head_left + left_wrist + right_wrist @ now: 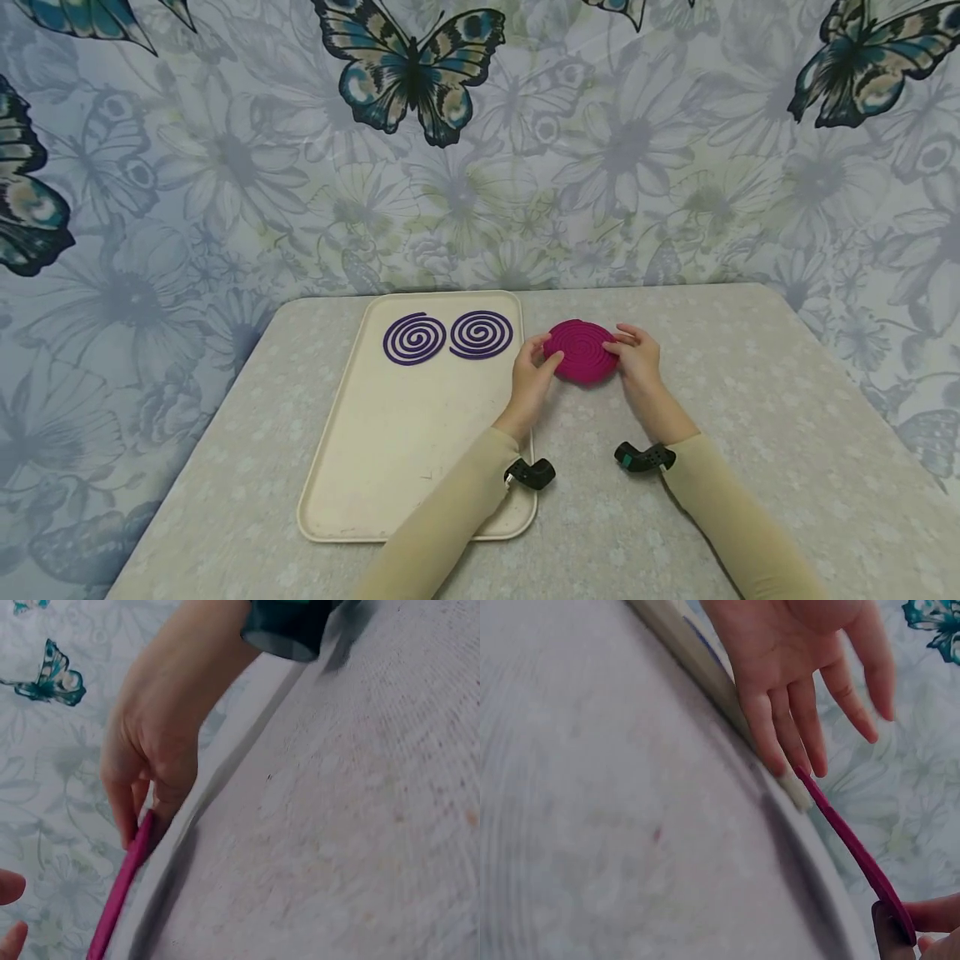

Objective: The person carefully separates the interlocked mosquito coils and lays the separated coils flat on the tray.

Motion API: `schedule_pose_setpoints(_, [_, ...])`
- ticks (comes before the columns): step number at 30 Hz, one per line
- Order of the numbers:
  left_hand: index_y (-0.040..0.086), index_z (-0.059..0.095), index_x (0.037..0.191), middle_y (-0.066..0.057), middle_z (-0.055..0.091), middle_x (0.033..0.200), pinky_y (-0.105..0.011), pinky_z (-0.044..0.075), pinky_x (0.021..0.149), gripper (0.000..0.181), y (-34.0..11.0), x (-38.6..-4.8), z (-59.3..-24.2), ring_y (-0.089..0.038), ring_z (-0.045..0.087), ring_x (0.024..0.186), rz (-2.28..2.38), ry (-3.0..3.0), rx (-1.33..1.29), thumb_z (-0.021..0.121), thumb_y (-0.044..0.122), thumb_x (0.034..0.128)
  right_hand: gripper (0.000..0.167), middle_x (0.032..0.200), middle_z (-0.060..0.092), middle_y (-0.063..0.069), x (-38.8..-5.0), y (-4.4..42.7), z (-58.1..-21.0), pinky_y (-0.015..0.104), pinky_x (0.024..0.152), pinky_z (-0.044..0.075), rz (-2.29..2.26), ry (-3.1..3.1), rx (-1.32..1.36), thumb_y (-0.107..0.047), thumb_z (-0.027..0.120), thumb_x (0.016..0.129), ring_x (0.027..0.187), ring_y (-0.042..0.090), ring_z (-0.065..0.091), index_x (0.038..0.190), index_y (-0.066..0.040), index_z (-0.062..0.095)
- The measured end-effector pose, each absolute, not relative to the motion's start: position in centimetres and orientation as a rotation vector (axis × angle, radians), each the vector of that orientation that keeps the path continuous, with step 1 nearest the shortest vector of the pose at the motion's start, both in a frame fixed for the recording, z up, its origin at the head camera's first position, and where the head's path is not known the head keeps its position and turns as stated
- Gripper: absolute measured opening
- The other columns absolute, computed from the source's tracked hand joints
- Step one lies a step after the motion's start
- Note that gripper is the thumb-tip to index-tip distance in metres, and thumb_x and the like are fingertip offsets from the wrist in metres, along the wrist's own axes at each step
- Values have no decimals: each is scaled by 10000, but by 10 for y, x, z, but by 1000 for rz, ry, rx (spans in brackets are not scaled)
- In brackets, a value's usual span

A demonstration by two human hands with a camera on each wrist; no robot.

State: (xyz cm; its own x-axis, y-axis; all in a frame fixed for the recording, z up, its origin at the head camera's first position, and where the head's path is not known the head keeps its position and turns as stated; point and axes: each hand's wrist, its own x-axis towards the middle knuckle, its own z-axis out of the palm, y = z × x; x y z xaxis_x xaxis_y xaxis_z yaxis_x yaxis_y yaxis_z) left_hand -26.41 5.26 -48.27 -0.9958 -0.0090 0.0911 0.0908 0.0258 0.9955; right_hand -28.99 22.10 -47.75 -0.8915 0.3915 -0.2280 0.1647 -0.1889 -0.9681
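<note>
Both hands hold a magenta disc point(581, 352), flat and marked like a tightly wound coil, above the table to the right of the tray. My left hand point(531, 380) pinches its left edge between thumb and fingers. At the opposite edge, my right hand point(642, 367) grips it, some fingers raised. In the left wrist view the disc point(120, 892) appears edge-on as a thin strip, with the right hand point(161, 735) at its upper end. The right wrist view shows the left hand point(787, 667) at the disc's far end, several fingers extended.
A cream tray point(375, 467) lies on the table left of the disc, partly under the left forearm. Two purple spirals, a left one point(415, 339) and a right one point(481, 335), lie near its far edge. A patterned wall point(637, 208) stands behind the table point(757, 375).
</note>
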Motion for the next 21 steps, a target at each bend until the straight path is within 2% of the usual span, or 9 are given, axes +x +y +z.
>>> schedule_pose_setpoints(4, [-9, 605, 1175, -178, 608, 1268, -474, 442, 1036, 333, 48, -268, -478, -333, 529, 1253, -2069, -2108, -81, 623, -7, 842, 565, 904, 538, -33, -284, 215, -461, 105, 560, 474, 2256, -1875, -598, 87, 619, 847, 662, -12, 542, 1377, 28, 433])
schedule_pose_setpoints(7, [-79, 612, 1126, -234, 621, 1215, -475, 492, 977, 306, 40, -261, -457, -351, 555, 1215, -2072, -2042, -100, 591, -85, 822, 552, 944, 518, -19, -279, 209, -448, 105, 590, 502, 2278, -1873, -569, 66, 626, 853, 673, -9, 558, 1371, 9, 444])
schedule_pose_setpoints(11, [-138, 584, 1123, -286, 578, 1246, -461, 485, 995, 293, 20, -247, -427, -371, 533, 1236, -2098, -2029, -208, 559, -115, 831, 531, 990, 505, -13, -272, 198, -432, 116, 619, 529, 2341, -1855, -522, 60, 627, 856, 699, 0, 583, 1354, -24, 464])
schedule_pose_setpoints(14, [-135, 589, 1116, -281, 538, 1306, -454, 449, 1040, 267, 1, -245, -419, -364, 488, 1287, -2047, -2113, -344, 569, -96, 853, 540, 984, 533, -11, -267, 189, -421, 130, 636, 542, 2456, -1790, -467, 77, 623, 854, 716, 13, 604, 1356, -24, 453])
schedule_pose_setpoints(21, [-121, 601, 1089, -254, 454, 1403, -458, 379, 1100, 217, -37, -250, -420, -351, 387, 1366, -1992, -2229, -604, 595, -43, 886, 593, 797, 663, -24, -254, 170, -401, 156, 640, 559, 2696, -1663, -346, 111, 594, 854, 691, 44, 657, 1399, 13, 380])
